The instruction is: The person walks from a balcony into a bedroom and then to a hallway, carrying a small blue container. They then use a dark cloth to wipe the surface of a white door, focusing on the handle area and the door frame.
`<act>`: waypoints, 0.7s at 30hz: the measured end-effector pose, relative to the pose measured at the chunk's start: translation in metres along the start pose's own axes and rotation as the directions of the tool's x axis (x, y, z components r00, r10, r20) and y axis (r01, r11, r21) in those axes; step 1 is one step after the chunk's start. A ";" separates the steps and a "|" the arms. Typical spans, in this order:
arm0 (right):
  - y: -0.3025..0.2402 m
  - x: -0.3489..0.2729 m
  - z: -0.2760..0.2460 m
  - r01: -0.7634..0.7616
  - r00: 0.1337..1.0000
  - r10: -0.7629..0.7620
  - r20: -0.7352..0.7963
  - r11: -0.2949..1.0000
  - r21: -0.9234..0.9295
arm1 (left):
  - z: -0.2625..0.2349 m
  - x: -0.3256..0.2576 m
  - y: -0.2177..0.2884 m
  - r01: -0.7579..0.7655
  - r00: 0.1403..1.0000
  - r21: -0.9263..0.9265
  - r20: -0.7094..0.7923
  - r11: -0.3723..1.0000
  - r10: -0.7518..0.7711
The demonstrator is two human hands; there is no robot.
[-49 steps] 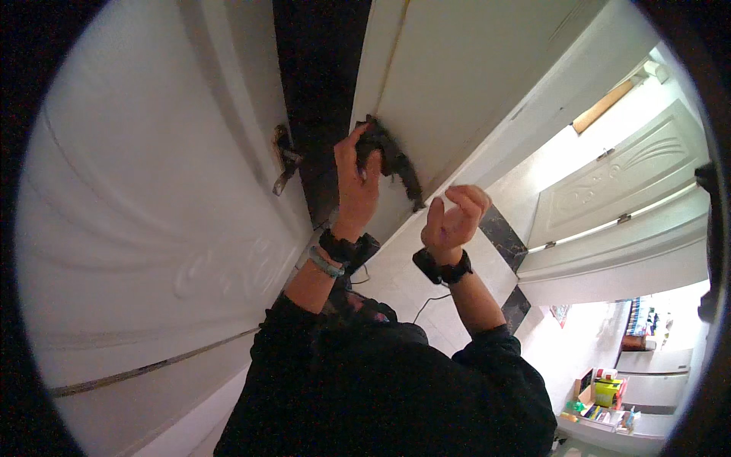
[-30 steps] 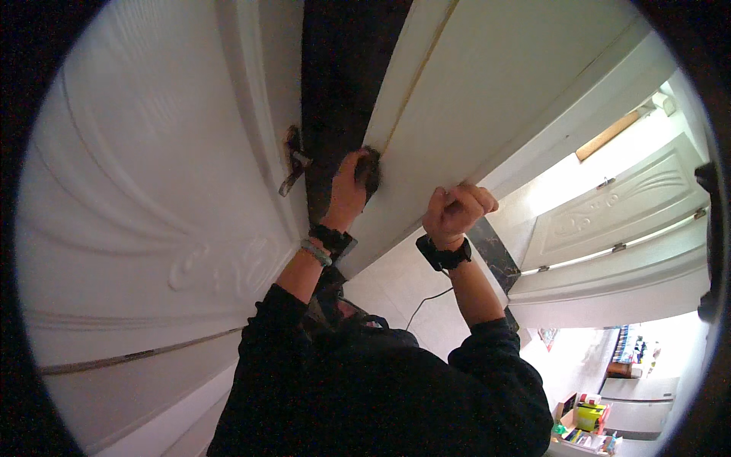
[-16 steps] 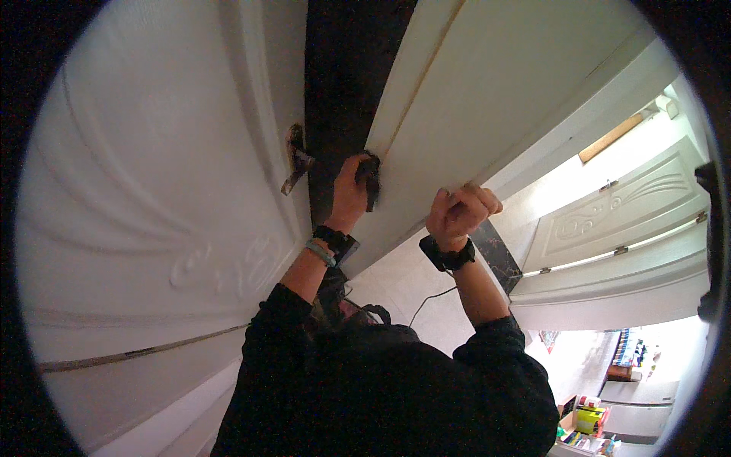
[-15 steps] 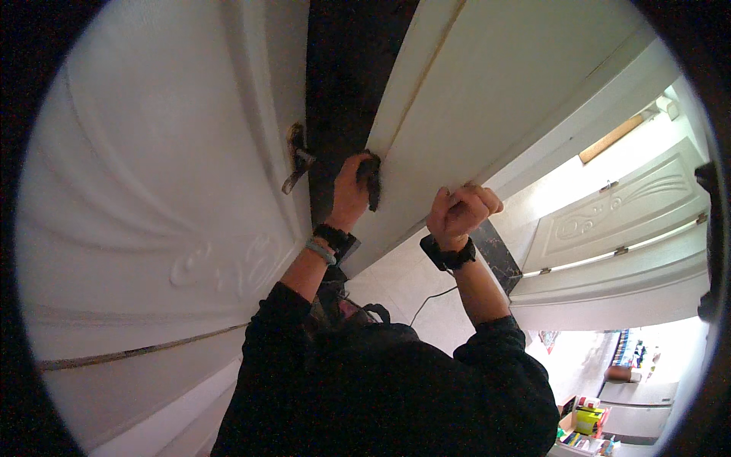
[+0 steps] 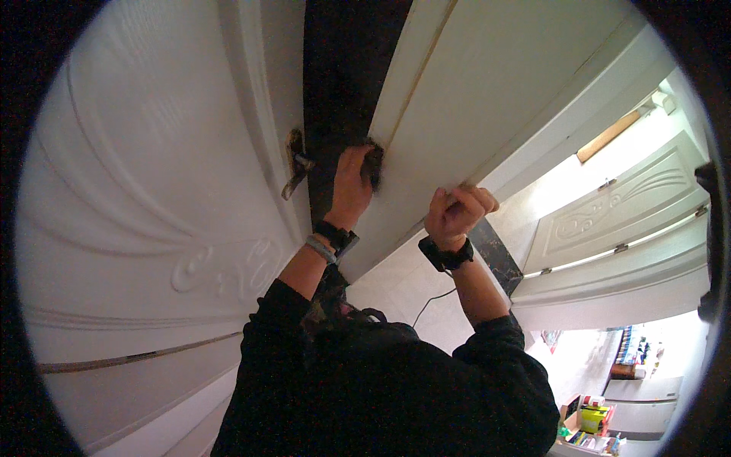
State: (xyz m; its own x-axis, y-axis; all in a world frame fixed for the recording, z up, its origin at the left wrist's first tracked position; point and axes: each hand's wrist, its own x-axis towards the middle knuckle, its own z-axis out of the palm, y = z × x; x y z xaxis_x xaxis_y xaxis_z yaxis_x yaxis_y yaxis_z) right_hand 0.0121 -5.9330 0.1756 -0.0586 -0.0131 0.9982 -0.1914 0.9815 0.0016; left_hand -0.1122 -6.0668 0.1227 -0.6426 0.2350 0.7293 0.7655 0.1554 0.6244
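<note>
The left hand (image 5: 352,185) is closed around a dark door handle (image 5: 374,161), with the fingers wrapped over it so that only its upper end shows. The handle is mounted at the free edge of a white door leaf (image 5: 487,99), just where that edge meets the dark gap (image 5: 346,76) between two leaves. The left wrist carries a dark band and a pale bracelet (image 5: 321,248) directly below it.

The right hand (image 5: 457,213) is clenched into a fist. It sits against the lower edge of the same white door leaf, to the right of the left hand and slightly lower. Whether the fist encloses anything cannot be determined from this view. A dark wristband (image 5: 444,255) is worn on the right wrist.

On the far side of the gap stands a second white door leaf (image 5: 152,190) with raised curved mouldings and an ornamental relief. A metal lever handle (image 5: 295,164) with its plate is fixed at the edge of this leaf, near the left hand but not touching it.

Both forearms emerge from dark sleeves (image 5: 381,381). Behind the right arm, another white panelled door (image 5: 609,213) is visible. Coloured items (image 5: 590,423) stand on the floor at the lower right.
</note>
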 end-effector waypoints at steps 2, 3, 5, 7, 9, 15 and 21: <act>0.001 0.000 0.000 0.005 1.000 -0.004 0.008 1.000 -0.008 | 0.006 0.006 -0.003 -0.021 0.998 -0.059 -0.052 0.998 0.018; 0.001 0.000 0.001 0.001 1.000 -0.001 0.005 1.000 -0.003 | 0.006 0.006 -0.005 -0.030 0.999 -0.045 -0.041 0.999 0.028; 0.002 0.000 0.002 0.011 1.000 -0.011 -0.002 1.000 0.009 | 0.006 0.007 -0.006 -0.035 0.999 -0.012 -0.032 0.999 0.035; 0.003 0.001 0.003 -0.006 1.000 0.006 -0.023 1.000 0.020 | 0.000 0.002 -0.005 0.040 0.998 0.053 0.037 0.998 -0.042; 0.002 0.001 0.003 -0.015 1.000 0.015 -0.017 1.000 0.013 | -0.005 0.001 -0.004 0.101 0.993 0.055 0.059 0.993 -0.105; -0.002 0.003 0.000 -0.027 1.000 0.027 0.009 0.999 -0.030 | 0.008 0.020 -0.011 -0.004 0.998 -0.066 -0.063 0.998 0.000; -0.001 0.009 0.005 -0.009 1.000 0.008 -0.019 0.998 -0.059 | 0.003 -0.010 -0.015 0.170 0.985 -0.053 0.027 0.984 -0.169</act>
State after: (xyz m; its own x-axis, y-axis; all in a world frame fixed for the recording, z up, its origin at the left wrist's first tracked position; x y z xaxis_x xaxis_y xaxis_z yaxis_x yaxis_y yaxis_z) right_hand 0.0067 -5.9353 0.1842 -0.0417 -0.0019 0.9991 -0.1328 0.9911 -0.0036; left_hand -0.1176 -6.0690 0.1053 -0.7616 0.2314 0.6053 0.6420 0.1423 0.7534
